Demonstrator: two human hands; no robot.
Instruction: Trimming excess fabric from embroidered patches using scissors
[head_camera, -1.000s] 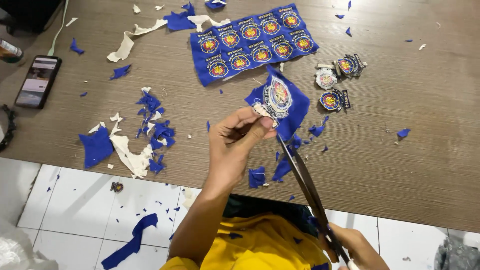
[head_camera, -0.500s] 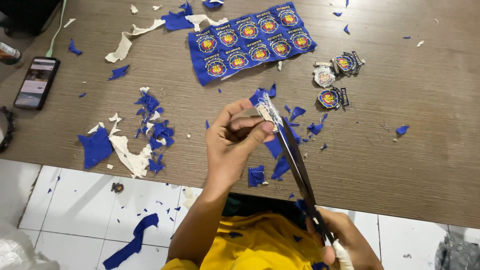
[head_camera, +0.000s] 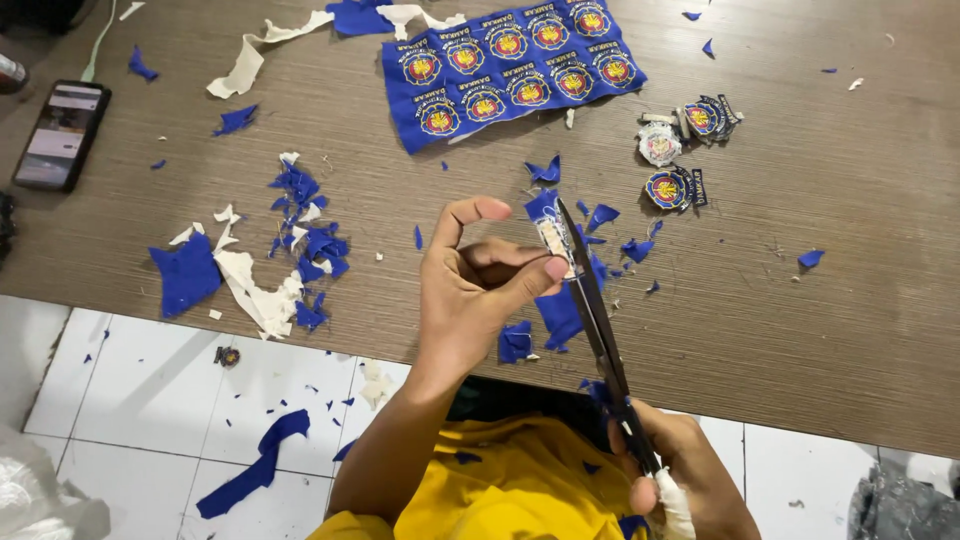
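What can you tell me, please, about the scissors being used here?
The scissors are long, with dark metal-looking blades, held nearly upright in view over the wooden table. The right hand grips the handles near the bottom edge. The blade tips meet a small patch edged in blue cloth, pinched by the left hand.

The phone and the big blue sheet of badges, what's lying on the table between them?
In the head view, a white torn strip and a small blue scrap.

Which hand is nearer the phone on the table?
Left. The left hand is mid-table, well right of the phone; the right hand, holding the scissors, sits lower and farther right.
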